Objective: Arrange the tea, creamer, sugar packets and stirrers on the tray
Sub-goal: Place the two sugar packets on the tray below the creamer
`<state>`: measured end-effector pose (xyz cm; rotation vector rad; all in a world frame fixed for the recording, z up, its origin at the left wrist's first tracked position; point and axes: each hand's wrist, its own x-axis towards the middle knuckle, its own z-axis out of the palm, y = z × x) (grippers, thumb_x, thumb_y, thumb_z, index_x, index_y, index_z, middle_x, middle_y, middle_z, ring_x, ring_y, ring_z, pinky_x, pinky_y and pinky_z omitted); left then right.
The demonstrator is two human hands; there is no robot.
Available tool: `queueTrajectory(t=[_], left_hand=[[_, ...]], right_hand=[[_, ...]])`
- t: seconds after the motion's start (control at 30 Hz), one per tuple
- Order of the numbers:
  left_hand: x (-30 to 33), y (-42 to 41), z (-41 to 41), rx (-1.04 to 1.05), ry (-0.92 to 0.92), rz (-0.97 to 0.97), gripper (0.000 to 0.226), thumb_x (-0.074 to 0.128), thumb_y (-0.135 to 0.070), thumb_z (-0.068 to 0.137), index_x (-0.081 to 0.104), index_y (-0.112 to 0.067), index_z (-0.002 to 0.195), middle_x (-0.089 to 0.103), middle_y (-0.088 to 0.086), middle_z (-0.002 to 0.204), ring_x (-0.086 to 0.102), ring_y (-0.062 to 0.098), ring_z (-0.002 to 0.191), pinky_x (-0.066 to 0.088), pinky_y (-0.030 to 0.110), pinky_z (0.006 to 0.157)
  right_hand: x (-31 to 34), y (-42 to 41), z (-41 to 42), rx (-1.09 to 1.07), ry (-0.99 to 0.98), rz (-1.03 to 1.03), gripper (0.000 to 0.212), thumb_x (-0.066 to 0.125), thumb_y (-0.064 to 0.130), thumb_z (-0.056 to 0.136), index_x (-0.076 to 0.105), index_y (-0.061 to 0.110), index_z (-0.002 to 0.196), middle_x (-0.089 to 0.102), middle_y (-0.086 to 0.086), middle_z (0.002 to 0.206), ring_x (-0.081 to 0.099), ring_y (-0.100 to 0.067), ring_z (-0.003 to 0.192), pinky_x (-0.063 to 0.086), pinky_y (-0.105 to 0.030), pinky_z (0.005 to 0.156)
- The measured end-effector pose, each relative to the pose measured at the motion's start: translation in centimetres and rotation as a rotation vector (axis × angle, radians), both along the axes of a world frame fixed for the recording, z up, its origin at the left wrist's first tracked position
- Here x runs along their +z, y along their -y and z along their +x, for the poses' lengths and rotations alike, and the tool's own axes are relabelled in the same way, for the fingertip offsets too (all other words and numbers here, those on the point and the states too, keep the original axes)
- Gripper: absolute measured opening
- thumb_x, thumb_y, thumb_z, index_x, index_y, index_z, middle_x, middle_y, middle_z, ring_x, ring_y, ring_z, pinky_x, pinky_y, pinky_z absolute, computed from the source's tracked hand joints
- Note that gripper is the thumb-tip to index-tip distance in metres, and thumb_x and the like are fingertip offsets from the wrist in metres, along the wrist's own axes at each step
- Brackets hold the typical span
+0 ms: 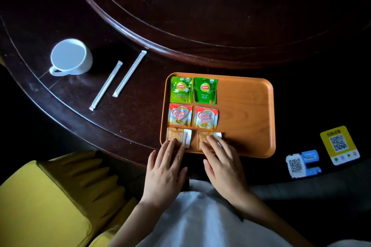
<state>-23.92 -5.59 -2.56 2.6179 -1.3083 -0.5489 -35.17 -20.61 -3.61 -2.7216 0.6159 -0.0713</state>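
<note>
An orange wooden tray point(247, 114) lies on the dark table. On its left half sit two green Lipton tea packets point(181, 90) point(205, 90) in the far row. Two red Coffee mate creamer packets point(180, 115) point(206, 117) fill the middle row. Two brown sugar packets point(176, 135) point(202, 137) lie along the near edge. My left hand point(165, 168) rests flat with fingertips on the left sugar packet. My right hand point(222, 163) lies flat with fingertips on the right sugar packet. Two paper-wrapped stirrers point(106, 85) point(129, 73) lie on the table left of the tray.
A white cup point(70, 57) stands at the far left. A raised round turntable edge point(160, 46) curves behind the tray. QR code stickers point(339, 144) point(296, 165) are at the right. A yellow chair point(50, 196) is at the lower left.
</note>
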Motion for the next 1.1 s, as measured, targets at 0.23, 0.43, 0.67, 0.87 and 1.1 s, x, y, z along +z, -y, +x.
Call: queueTrajectory(t=[0.23, 0.43, 0.67, 0.87, 1.1], left_hand=[[0.3, 0.6, -0.3, 0.008, 0.067, -0.023, 0.051, 0.044, -0.042, 0.085, 0.048, -0.020, 0.131, 0.052, 0.013, 0.135, 0.042, 0.026, 0.125, 0.037, 0.041, 0.095], [-0.1, 0.2, 0.4, -0.016, 0.063, -0.034, 0.049, 0.043, -0.040, 0.086, 0.046, -0.024, 0.133, 0.051, 0.010, 0.135, 0.045, 0.027, 0.124, 0.042, 0.045, 0.096], [0.1, -0.2, 1.1, -0.029, 0.061, -0.124, 0.053, 0.046, -0.041, 0.086, 0.043, -0.020, 0.134, 0.050, 0.012, 0.136, 0.039, 0.026, 0.126, 0.041, 0.049, 0.097], [2.4, -0.6, 8.4, 0.259, 0.189, -0.311, 0.039, 0.046, -0.028, 0.083, 0.054, -0.014, 0.118, 0.059, 0.009, 0.123, 0.048, 0.024, 0.115, 0.032, 0.039, 0.096], [2.3, -1.1, 19.7, 0.601, 0.218, -0.116, 0.033, 0.056, -0.024, 0.086, 0.055, -0.011, 0.116, 0.059, 0.016, 0.118, 0.054, 0.038, 0.106, 0.036, 0.048, 0.092]], right_hand=[[0.1, -0.3, 0.1, -0.002, -0.028, -0.006, 0.040, 0.049, 0.023, 0.084, 0.057, 0.015, 0.122, 0.055, -0.010, 0.133, 0.045, -0.025, 0.123, 0.038, -0.037, 0.097], [0.1, -0.6, 0.2, -0.004, -0.064, -0.012, 0.043, 0.049, 0.026, 0.083, 0.054, 0.019, 0.125, 0.054, -0.010, 0.134, 0.046, -0.026, 0.124, 0.046, -0.043, 0.094], [0.9, -0.3, 0.3, -0.008, 0.001, -0.012, 0.043, 0.051, 0.028, 0.083, 0.054, 0.019, 0.125, 0.054, -0.012, 0.133, 0.043, -0.026, 0.121, 0.044, -0.045, 0.093], [4.1, 1.5, 7.7, -0.026, 0.213, -0.002, 0.035, 0.052, 0.023, 0.082, 0.060, 0.017, 0.115, 0.062, -0.011, 0.118, 0.051, -0.025, 0.110, 0.044, -0.040, 0.089], [4.7, 0.9, 22.1, 0.106, 0.135, 0.030, 0.037, 0.049, 0.021, 0.078, 0.063, 0.014, 0.111, 0.064, -0.012, 0.110, 0.060, -0.033, 0.095, 0.053, -0.044, 0.073]])
